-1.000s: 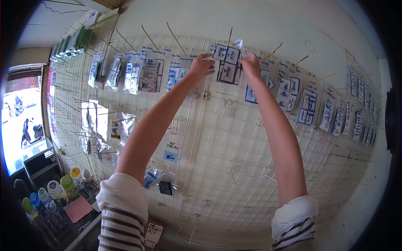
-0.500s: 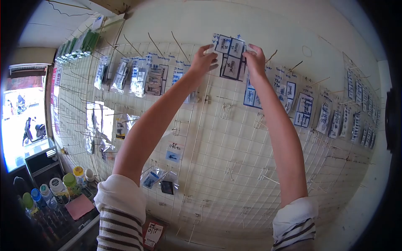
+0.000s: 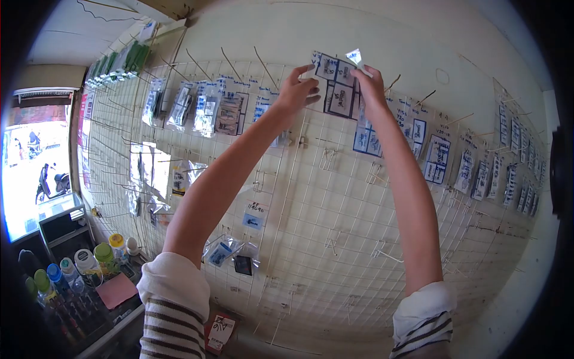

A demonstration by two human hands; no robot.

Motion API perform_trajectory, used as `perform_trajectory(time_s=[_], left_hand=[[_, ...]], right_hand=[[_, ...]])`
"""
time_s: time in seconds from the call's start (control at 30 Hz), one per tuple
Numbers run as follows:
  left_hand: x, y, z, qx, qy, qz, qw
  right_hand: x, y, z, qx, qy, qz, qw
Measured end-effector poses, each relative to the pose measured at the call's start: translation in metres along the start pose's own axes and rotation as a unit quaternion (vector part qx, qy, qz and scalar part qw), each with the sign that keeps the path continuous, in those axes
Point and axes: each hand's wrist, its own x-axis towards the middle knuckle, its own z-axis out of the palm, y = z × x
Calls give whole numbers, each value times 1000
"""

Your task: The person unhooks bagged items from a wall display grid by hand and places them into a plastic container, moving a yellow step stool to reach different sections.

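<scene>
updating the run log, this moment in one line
items: dark-blue-bordered clear plastic packets; left hand: open, at left edge; right hand: at right edge

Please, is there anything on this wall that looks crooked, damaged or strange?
Yes, slightly. Beside the left sleeve, the blue packet hangs slanted, unlike the straighter packet above it. Also, a bright tip sticks up above the labelled packet, beside the right hand. I see no spill; fine damage is too small to judge.

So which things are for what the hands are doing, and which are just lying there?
Probably in use:
- left hand
- right hand
- clear plastic packets with blue-framed labels between them

Lying about:
- flat pink square sheet
- rounded green-lidded container
- red box with white label
</scene>
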Motion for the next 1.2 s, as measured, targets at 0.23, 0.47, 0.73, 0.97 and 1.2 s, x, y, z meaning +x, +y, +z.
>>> perform_trajectory(time_s=[0.23,0.47,0.73,0.97,1.2], left_hand=[[-2,6,-5,-32,-27,-7,999],[0,2,-16,35,-27,-23,999],[-6,1,-15,75,-27,-9,997],[-49,-3,5,57,-16,108,992],[-101,-19,108,16,-101,177,979]], right_hand=[[47,2,14,52,-141,162,975],[66,10,29,112,-196,248,942],[53,1,38,-47,-97,-23,994],[-8,-49,9,-103,-53,-186,976],[-78,-107,-107,-168,38,-327,929]])
